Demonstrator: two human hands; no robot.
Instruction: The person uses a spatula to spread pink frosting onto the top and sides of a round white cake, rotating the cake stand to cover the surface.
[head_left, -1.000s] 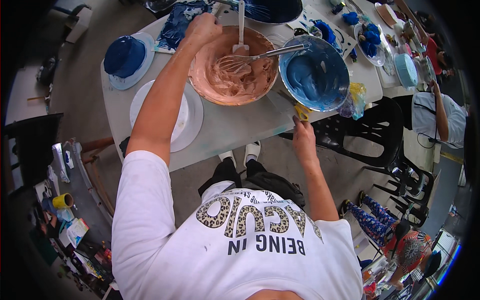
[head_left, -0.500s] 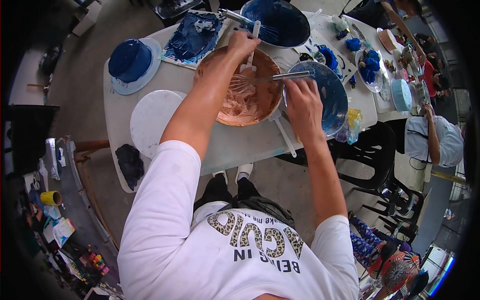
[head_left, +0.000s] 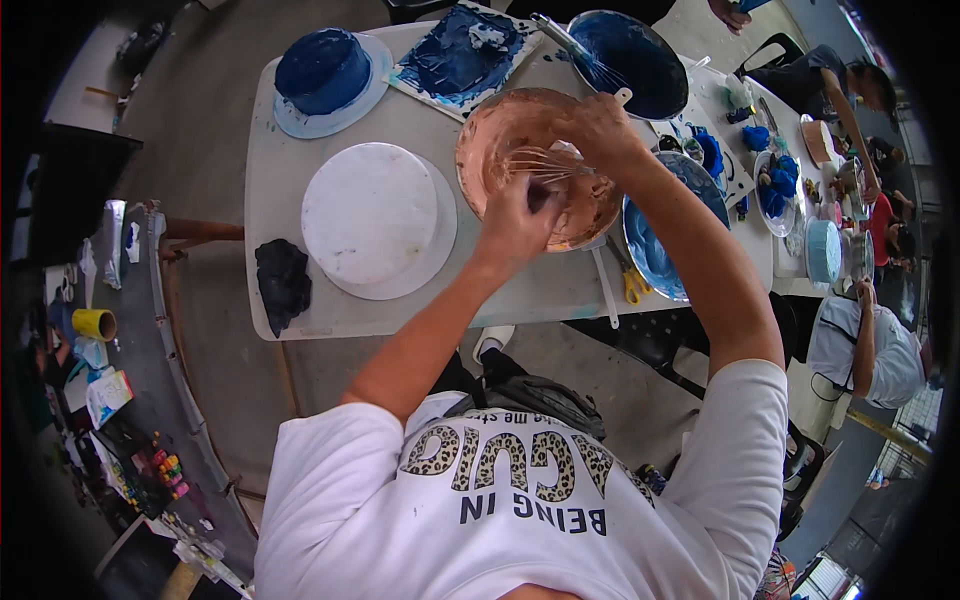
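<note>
A bowl (head_left: pixel 475 130) coated with peach-coloured cream stands in front of me, and both my hands are over it. My left hand (head_left: pixel 518 222), fingers curled, is closed on a wire whisk (head_left: pixel 545 165) at the bowl's near side; the whisk's handle is hidden. My right hand (head_left: pixel 608 132) grips a white spatula (head_left: pixel 623 96) over the bowl's right side. Its handle end sticks out past my fingers, and most of its blade is hidden. Left of the bowl lies a white round board (head_left: pixel 370 215) on a turntable-like disc (head_left: pixel 440 235).
A blue cake (head_left: pixel 322 72) stands at the far left. Beside it lies a blue-smeared board (head_left: pixel 465 50). Blue-coated bowls (head_left: pixel 645 60) stand at the back and right, one with a whisk. Near the table edge lie another white spatula (head_left: pixel 605 285) and yellow-handled scissors (head_left: pixel 635 285).
My right hand has taken the spatula, which my left hand held before. My left hand has moved down to the whisk. The view has shifted, so the table things appear farther right.
</note>
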